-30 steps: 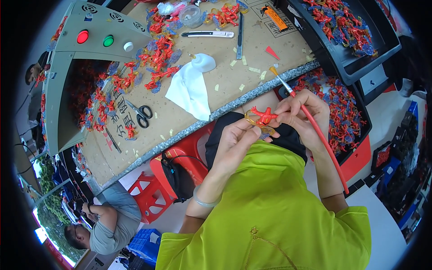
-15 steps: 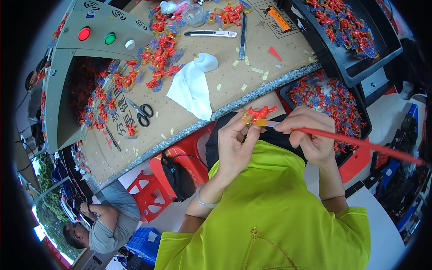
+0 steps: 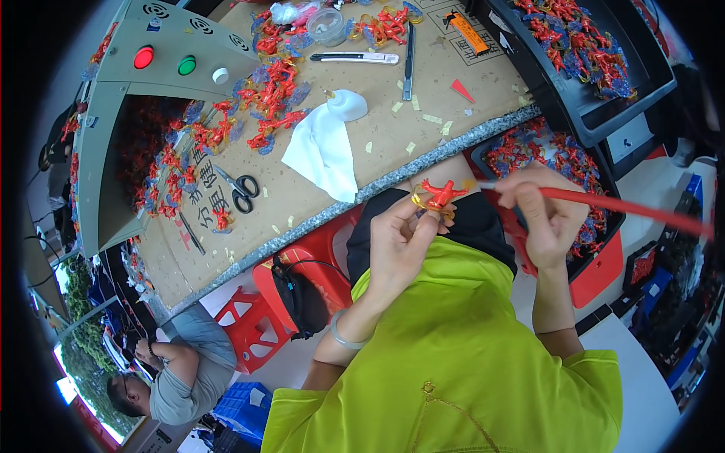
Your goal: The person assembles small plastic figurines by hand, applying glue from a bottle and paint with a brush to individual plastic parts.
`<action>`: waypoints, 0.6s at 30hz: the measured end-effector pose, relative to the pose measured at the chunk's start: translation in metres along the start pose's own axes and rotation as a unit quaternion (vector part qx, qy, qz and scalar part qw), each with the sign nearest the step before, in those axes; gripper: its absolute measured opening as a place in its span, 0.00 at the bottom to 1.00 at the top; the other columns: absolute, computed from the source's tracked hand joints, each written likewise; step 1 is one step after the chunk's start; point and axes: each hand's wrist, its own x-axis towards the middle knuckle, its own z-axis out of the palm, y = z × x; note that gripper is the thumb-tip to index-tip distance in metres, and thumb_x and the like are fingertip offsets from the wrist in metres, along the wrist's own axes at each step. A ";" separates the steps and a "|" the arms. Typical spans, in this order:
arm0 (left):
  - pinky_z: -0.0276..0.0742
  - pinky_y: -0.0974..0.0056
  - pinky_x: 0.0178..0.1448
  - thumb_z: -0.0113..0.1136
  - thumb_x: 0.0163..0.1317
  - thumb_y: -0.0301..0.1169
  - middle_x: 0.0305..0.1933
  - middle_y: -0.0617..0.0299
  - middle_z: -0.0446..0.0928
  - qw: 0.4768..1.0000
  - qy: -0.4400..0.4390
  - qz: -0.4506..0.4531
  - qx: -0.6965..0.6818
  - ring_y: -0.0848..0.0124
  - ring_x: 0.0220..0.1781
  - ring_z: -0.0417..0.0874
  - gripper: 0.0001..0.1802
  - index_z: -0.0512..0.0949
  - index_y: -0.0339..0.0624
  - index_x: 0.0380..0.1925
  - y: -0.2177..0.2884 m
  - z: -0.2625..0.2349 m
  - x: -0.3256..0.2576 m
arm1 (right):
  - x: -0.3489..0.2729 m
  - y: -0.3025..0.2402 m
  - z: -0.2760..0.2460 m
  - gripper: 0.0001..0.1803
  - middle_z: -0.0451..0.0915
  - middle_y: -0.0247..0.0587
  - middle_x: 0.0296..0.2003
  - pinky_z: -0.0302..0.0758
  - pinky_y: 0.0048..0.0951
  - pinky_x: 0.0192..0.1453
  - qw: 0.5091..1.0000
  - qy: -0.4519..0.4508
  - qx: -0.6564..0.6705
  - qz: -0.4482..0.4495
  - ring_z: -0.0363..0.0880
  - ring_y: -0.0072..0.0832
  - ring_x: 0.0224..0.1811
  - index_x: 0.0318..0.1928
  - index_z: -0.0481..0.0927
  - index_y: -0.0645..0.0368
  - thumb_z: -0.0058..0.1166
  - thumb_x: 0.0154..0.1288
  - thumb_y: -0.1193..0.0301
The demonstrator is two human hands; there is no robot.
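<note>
Over my lap, my left hand (image 3: 402, 248) pinches a small red figurine (image 3: 440, 194) with clear yellow parts between thumb and fingers. My right hand (image 3: 550, 219) is closed round a paintbrush (image 3: 615, 201) with a long red handle. The brush's pale ferrule and yellowish tip point at the figurine, a short gap to its right; the tip is blurred. On the table, a white cloth (image 3: 325, 151) lies against a small white bottle (image 3: 347, 104). Many similar red, yellow and blue figurines (image 3: 276, 90) are heaped beyond it.
A grey machine (image 3: 106, 57) with lit red and green buttons stands at the left. Scissors (image 3: 243, 193), a utility knife (image 3: 355, 57) and an orange packet (image 3: 468, 32) lie on the table. Black trays (image 3: 596, 124) of figurines stand at right. Another person (image 3: 189, 377) sits at lower left.
My right hand has drawn the paintbrush back to the right, so its tip no longer touches the figurine. The figurine has tilted slightly in my left hand.
</note>
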 end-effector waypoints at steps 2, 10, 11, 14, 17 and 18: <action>0.76 0.69 0.44 0.46 0.65 0.18 0.43 0.56 0.79 0.998 0.004 0.013 0.054 0.73 0.40 0.79 0.13 0.76 0.27 0.46 0.000 -0.002 0.000 | 0.004 -0.003 0.001 0.03 0.82 0.39 0.29 0.73 0.23 0.35 0.994 0.070 0.064 0.059 0.78 0.25 0.27 0.32 0.81 0.67 0.56 0.57 0.80; 0.75 0.69 0.45 0.59 0.50 0.18 0.40 0.52 0.77 0.962 0.071 0.149 0.218 0.70 0.41 0.81 0.25 0.70 0.34 0.51 0.002 0.010 0.002 | -0.005 0.013 0.025 0.06 0.81 0.40 0.34 0.77 0.22 0.43 0.973 -0.035 0.150 0.174 0.80 0.20 0.35 0.35 0.74 0.65 0.55 0.58 0.85; 0.75 0.69 0.46 0.60 0.49 0.17 0.41 0.52 0.77 0.958 0.073 0.159 0.226 0.70 0.43 0.80 0.29 0.67 0.34 0.55 0.002 0.010 0.002 | -0.005 0.015 0.025 0.06 0.81 0.40 0.34 0.77 0.22 0.43 0.973 -0.034 0.149 0.174 0.80 0.20 0.35 0.35 0.74 0.65 0.55 0.58 0.85; 0.75 0.68 0.48 0.60 0.50 0.17 0.45 0.53 0.76 0.963 0.034 0.154 0.217 0.69 0.46 0.80 0.29 0.65 0.34 0.55 0.003 0.007 0.000 | -0.006 0.023 0.026 0.08 0.81 0.44 0.35 0.78 0.25 0.44 0.943 -0.012 0.271 0.193 0.81 0.23 0.38 0.32 0.70 0.63 0.56 0.58 0.84; 0.75 0.67 0.51 0.61 0.56 0.20 0.49 0.53 0.75 0.996 -0.023 0.067 -0.056 0.67 0.47 0.79 0.28 0.64 0.32 0.57 0.009 0.009 0.000 | -0.006 0.033 0.025 0.10 0.81 0.47 0.35 0.79 0.27 0.44 0.921 -0.004 0.350 0.170 0.81 0.27 0.40 0.30 0.68 0.61 0.56 0.59 0.84; 0.75 0.67 0.51 0.61 0.56 0.20 0.49 0.53 0.75 0.996 -0.024 0.067 -0.056 0.67 0.47 0.79 0.28 0.64 0.32 0.57 0.009 0.006 0.002 | -0.006 0.034 0.023 0.10 0.81 0.47 0.35 0.79 0.27 0.45 0.920 -0.009 0.364 0.146 0.81 0.28 0.40 0.29 0.68 0.60 0.56 0.60 0.84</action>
